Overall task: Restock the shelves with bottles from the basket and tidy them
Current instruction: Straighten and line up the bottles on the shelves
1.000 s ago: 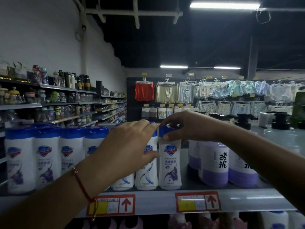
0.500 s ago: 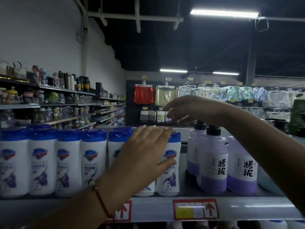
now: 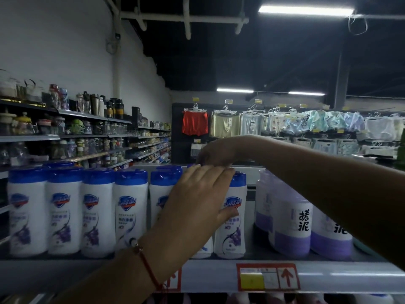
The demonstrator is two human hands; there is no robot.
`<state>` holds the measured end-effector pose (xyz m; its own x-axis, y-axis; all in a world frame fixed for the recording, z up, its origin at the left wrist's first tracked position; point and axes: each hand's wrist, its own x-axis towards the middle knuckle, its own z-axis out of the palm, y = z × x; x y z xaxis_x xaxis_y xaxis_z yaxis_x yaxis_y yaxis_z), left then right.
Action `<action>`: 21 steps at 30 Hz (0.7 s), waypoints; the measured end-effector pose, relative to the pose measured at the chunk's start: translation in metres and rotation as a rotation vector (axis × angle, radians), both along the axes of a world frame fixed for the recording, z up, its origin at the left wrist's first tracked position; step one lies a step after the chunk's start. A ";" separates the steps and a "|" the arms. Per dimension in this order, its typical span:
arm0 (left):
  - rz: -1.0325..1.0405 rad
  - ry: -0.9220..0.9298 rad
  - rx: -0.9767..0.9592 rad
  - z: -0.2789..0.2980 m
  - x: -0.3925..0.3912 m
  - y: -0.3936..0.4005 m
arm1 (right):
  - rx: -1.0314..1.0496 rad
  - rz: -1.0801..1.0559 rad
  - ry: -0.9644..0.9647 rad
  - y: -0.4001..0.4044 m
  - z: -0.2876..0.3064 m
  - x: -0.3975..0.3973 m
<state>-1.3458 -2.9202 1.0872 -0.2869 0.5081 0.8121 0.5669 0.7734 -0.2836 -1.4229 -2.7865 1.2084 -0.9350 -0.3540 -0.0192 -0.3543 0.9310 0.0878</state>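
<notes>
Left hand [image 3: 197, 207] flat against white bottles [image 3: 131, 212], six visible; right hand [image 3: 213, 153] behind, grip unclear.

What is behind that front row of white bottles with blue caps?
Behind the front row of white bottles, more blue caps show, so a second row stands there. Its bodies are hidden. The left hand covers two bottles, and the right hand reaches behind.
</notes>
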 end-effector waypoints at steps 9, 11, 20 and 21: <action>-0.017 0.019 0.029 -0.002 -0.002 0.001 | -0.031 -0.042 -0.028 0.023 0.005 -0.004; -0.005 0.035 0.033 -0.003 -0.002 0.001 | -0.045 -0.080 -0.060 0.033 0.006 -0.002; 0.026 0.053 0.027 -0.004 -0.003 0.003 | 0.108 -0.091 0.010 0.056 0.008 0.024; 0.022 0.057 0.027 -0.004 -0.003 0.003 | 0.134 -0.070 0.010 0.056 0.009 0.030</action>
